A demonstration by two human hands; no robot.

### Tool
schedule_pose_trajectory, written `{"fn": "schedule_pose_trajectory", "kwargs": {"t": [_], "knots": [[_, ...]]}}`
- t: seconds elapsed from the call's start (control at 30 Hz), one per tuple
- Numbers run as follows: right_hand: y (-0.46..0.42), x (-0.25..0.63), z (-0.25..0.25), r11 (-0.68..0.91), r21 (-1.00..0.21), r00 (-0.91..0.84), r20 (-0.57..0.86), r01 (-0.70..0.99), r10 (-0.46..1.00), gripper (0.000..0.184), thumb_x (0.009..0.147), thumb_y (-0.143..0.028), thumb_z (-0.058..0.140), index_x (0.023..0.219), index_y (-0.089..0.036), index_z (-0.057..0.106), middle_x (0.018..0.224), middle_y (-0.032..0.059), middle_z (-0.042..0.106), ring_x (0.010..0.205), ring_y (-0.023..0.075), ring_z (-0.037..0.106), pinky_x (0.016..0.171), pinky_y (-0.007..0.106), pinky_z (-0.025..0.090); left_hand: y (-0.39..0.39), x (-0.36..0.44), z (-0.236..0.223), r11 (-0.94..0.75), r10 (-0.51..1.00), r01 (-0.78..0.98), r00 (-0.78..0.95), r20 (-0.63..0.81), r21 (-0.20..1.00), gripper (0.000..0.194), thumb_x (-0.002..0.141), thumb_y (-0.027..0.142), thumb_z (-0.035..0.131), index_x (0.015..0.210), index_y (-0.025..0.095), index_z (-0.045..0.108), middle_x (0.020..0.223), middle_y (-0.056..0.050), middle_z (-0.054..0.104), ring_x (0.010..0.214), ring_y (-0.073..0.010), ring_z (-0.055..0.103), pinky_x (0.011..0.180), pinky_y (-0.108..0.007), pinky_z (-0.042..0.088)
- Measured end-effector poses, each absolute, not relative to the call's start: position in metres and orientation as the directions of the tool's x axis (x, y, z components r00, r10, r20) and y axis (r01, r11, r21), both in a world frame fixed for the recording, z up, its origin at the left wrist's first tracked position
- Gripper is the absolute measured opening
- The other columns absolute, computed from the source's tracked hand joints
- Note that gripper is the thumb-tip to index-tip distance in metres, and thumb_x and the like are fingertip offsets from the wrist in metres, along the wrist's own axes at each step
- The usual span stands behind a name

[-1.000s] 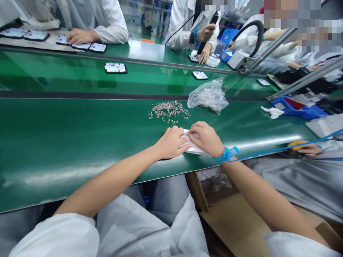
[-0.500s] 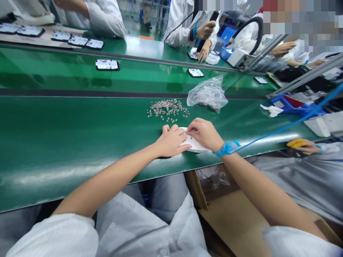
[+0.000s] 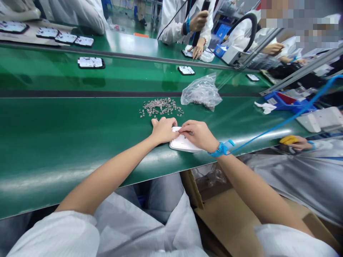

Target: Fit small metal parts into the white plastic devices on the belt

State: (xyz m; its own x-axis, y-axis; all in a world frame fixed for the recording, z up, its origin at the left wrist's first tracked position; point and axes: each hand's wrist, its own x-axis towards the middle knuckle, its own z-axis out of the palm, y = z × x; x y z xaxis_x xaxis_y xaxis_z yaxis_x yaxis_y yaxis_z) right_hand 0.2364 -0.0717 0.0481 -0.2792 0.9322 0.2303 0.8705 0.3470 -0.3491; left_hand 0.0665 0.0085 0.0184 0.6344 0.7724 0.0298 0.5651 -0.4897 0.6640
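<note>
two hands work a white plastic housing (image 3: 182,144) on a green conveyor bench (image 3: 66,135)

left hand (image 3: 162,130) curled, pressing its 9 o'clock edge; right hand (image 3: 197,135) pinches at its top; whether it holds a part, cannot tell. loose metal parts (image 3: 160,107) lie at 12 o'clock, parts bag (image 3: 200,92) at 1 o'clock.

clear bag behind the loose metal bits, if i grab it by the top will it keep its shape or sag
The bag would likely sag: its thin crumpled film already slumps on the belt. The dark load sits low along its near edge, so it would probably swing to the bottom. It is probably heavier than it looks if it holds pieces like the small metal parts beside it.
</note>
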Motion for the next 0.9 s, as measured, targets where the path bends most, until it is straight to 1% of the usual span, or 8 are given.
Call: {"fn": "schedule_pose_trajectory", "kwargs": {"t": [0.1,0.17,0.23,0.33,0.47,0.6,0.7,0.9], "knots": [[-0.082,0.236,0.049,0.278,-0.309,-0.207,0.243,0.91,0.948,0.03,0.086,-0.013,0.059,0.111,-0.021,0.073,0.095,0.0045,0.075,0.088,0.0231,0.067,0.079,0.034,0.052,0.006,0.067,0.018,-0.474,0.787,0.568,0.617,0.033,0.673,0.019,0.077,0.039,0.068,0.084,0.022,0.062,0.088,-0.002,0.068,0.1,-0.0265,0.057,0.085,-0.042,0.027],[-0.09,0.236,0.045,0.239,-0.276,-0.154,0.296,0.931,0.943,0.033,0.087,-0.017,0.059,0.118,-0.022,0.07,0.096,0.0045,0.076,0.093,0.0259,0.066,0.082,0.038,0.053,0.005,0.068,0.017,-0.462,0.792,0.562,0.609,0.035,0.686,0.02,0.077,0.04,0.069,0.081,0.022,0.061,0.087,-0.001,0.068,0.099,-0.026,0.058,0.086,-0.041,0.028],[-0.097,0.236,0.038,0.228,-0.263,-0.125,0.359,0.937,0.925,0.028,0.089,-0.019,0.058,0.115,-0.023,0.071,0.097,0.0047,0.076,0.097,0.0266,0.065,0.084,0.039,0.053,0.005,0.068,0.018,-0.449,0.798,0.563,0.602,0.028,0.693,0.022,0.075,0.04,0.071,0.08,0.022,0.061,0.086,-0.001,0.068,0.098,-0.0261,0.059,0.086,-0.042,0.028],[-0.102,0.235,0.028,0.229,-0.236,-0.116,0.412,0.944,0.904,0.023,0.094,-0.022,0.054,0.107,-0.024,0.072,0.1,0.0057,0.075,0.097,0.0254,0.065,0.085,0.04,0.054,0.006,0.067,0.019,-0.438,0.798,0.566,0.603,0.012,0.699,0.022,0.074,0.041,0.072,0.081,0.022,0.063,0.085,-0.001,0.069,0.098,-0.0262,0.059,0.087,-0.043,0.028],[-0.103,0.233,0.022,0.255,-0.152,-0.17,0.425,0.955,0.889,0.026,0.097,-0.021,0.05,0.107,-0.024,0.073,0.098,0.0073,0.074,0.098,0.0258,0.065,0.089,0.04,0.053,0.007,0.067,0.02,-0.415,0.805,0.561,0.593,0.002,0.716,0.015,0.079,0.037,0.065,0.08,0.022,0.065,0.078,0.0,0.068,0.095,-0.0248,0.06,0.088,-0.043,0.028],[-0.104,0.231,0.022,0.293,-0.093,-0.227,0.431,0.952,0.873,0.029,0.099,-0.018,0.046,0.11,-0.023,0.073,0.098,0.008,0.074,0.098,0.0252,0.064,0.089,0.04,0.05,0.006,0.067,0.017,-0.437,0.805,0.563,0.592,0.027,0.701,0.017,0.08,0.039,0.064,0.081,0.022,0.065,0.076,-0.001,0.066,0.094,-0.0248,0.06,0.088,-0.043,0.028],[-0.104,0.23,0.026,0.328,-0.049,-0.282,0.405,0.943,0.87,0.029,0.101,-0.018,0.044,0.109,-0.021,0.072,0.097,0.0087,0.073,0.095,0.0246,0.063,0.088,0.039,0.047,0.005,0.068,0.014,-0.468,0.802,0.558,0.594,0.064,0.685,0.016,0.079,0.038,0.064,0.081,0.021,0.065,0.079,-0.001,0.067,0.095,-0.0248,0.059,0.087,-0.043,0.028],[-0.102,0.23,0.033,0.403,-0.005,-0.391,0.237,0.915,0.89,0.029,0.1,-0.017,0.042,0.105,-0.022,0.071,0.099,0.0087,0.072,0.096,0.0249,0.061,0.088,0.04,0.043,0.004,0.067,0.012,-0.508,0.789,0.543,0.605,0.109,0.669,0.016,0.078,0.037,0.066,0.08,0.021,0.065,0.08,-0.001,0.068,0.096,-0.0246,0.059,0.087,-0.043,0.028]]}}
